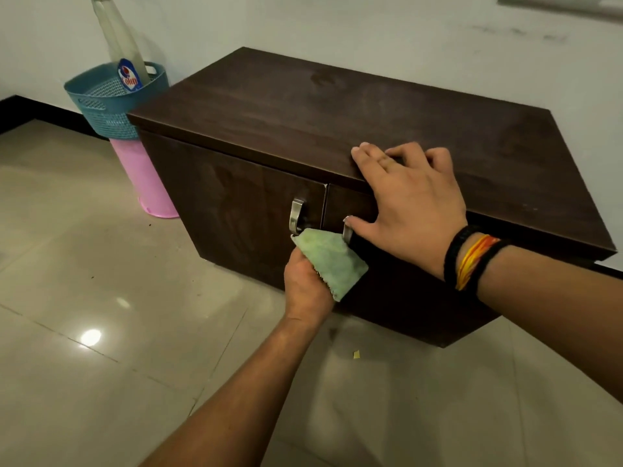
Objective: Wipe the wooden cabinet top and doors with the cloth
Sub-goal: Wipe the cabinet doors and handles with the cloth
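1. The left hand [305,288] has its grip closed around a folded green cloth [332,259], which sticks up and to the right out of the fist.
2. The cloth's upper corner lies against the front of the dark wooden cabinet [337,116], just below the left door's metal handle [296,215] and just left of the right door's handle [347,232].
3. The right hand [409,210] lies flat and spread on the cabinet's front edge, above and to the right of the cloth grip; its fingers rest on the top and its thumb hangs down over the right door [350,207]. It holds nothing.
4. The right wrist carries black bands with an orange-and-yellow thread [473,261].
5. Far up and left of the cloth grip, a teal perforated basket [108,109] sits on a pink bucket [148,183] beside the cabinet's left end, with a spray bottle [126,52] standing in it.
6. A small yellow scrap [356,354] lies on the glossy tiled floor [101,298], below the grip.
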Available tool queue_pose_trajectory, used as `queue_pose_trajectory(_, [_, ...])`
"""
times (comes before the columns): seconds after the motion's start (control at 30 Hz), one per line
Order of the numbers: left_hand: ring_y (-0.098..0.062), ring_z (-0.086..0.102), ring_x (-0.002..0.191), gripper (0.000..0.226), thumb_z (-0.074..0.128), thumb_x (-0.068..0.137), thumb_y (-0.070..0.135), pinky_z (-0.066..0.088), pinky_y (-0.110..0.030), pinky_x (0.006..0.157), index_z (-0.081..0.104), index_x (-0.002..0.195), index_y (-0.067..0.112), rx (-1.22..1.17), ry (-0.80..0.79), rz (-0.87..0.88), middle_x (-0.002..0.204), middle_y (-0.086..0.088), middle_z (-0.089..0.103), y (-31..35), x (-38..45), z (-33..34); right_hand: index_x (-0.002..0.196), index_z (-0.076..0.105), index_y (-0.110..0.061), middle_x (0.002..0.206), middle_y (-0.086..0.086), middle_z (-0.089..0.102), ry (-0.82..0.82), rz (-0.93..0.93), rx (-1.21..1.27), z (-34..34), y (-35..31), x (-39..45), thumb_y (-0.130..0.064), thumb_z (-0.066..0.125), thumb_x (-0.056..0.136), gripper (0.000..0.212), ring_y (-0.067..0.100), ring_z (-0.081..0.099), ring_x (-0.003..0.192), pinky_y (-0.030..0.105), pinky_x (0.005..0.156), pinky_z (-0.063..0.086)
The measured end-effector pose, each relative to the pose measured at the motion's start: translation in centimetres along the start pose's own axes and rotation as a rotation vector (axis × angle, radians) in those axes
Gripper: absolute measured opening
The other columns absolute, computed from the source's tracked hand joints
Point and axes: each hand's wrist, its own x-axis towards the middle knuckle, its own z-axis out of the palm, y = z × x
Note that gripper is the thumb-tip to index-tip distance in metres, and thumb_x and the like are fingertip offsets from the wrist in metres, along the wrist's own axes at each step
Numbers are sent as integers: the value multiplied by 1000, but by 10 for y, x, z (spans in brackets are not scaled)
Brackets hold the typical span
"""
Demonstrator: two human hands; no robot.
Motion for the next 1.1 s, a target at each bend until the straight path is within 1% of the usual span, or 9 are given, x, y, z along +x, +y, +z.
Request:
queue_pose_trajectory(0.1, [4, 66, 76, 18, 77, 78, 16, 52, -13, 69, 63, 87, 22, 182, -11, 274, 73, 19, 69, 27, 7, 2, 150, 33, -20, 154, 1, 41, 0, -11, -9, 2, 1, 0, -66, 60, 78, 90, 28, 43, 127, 46, 94, 31])
queue_pose_trajectory(0.17, [1, 66, 73, 13, 73, 75, 31, 53, -19, 62, 66, 83, 23, 284, -21, 343, 73, 16, 67, 39, 18, 3, 150, 33, -18, 154, 2, 42, 18, -22, -7, 2, 2, 0, -64, 60, 79, 89, 28, 43, 127, 46, 94, 31])
queue_pose_trajectory(0.33, [-5, 68, 78, 27, 75, 69, 35, 57, -25, 68, 62, 90, 27, 144, 44, 186, 83, 10, 68, 27, 5, 7, 154, 25, -20, 158, 5, 34, 28, -94, -11, 0, 1, -5, -55, 61, 86, 85, 29, 37, 137, 46, 98, 33])
queue_pose_trajectory(0.43, [-3, 67, 77, 32, 70, 69, 43, 55, -21, 69, 61, 94, 26, 10, 76, 166, 84, 9, 68, 23, -4, 12, 153, 31, -27, 162, 1, 26, 146, -387, -159, 11, 6, -18, -31, 52, 97, 60, 28, 33, 144, 41, 101, 28])
queue_pose_trajectory(0.57, [-1, 66, 65, 13, 64, 88, 0, 52, -14, 60, 64, 90, 13, -243, 113, -10, 67, 11, 70, 23, -2, 13, 131, 62, -27, 160, -8, 29, 204, -574, -255, 23, 17, -20, -19, 52, 97, 36, 27, 27, 147, 37, 103, 23])
queue_pose_trajectory(0.63, [-4, 65, 63, 15, 64, 86, -2, 53, -18, 59, 65, 86, 13, -368, 78, -73, 65, 8, 69, 26, -3, 12, 120, 69, -28, 157, -10, 35, 222, -600, -259, 25, 17, -19, -18, 50, 96, 32, 26, 25, 145, 37, 102, 21])
queue_pose_trajectory(0.87, [-3, 66, 75, 21, 77, 76, 18, 54, -18, 65, 63, 92, 20, 129, 115, 249, 82, 4, 67, 28, 9, 8, 115, 72, -21, 130, -11, 65, 336, -548, -169, 40, 11, -25, -14, 49, 95, 31, 21, 40, 134, 37, 101, 18])
queue_pose_trajectory(1.03, [-12, 68, 74, 12, 63, 89, 2, 58, -24, 68, 67, 90, 14, -392, 87, -98, 78, 0, 70, 14, -2, 11, 113, 74, -22, 130, -11, 65, 357, -519, -192, 40, 10, -28, -15, 38, 102, 39, 21, 37, 135, 36, 100, 19])
queue_pose_trajectory(1.1, [-9, 68, 73, 17, 58, 91, 0, 58, -26, 68, 67, 90, 14, -396, 72, -162, 76, 4, 71, 14, 1, 9, 114, 74, -23, 133, -10, 63, 366, -499, -195, 43, 8, -31, -13, 41, 101, 36, 21, 37, 136, 37, 98, 23])
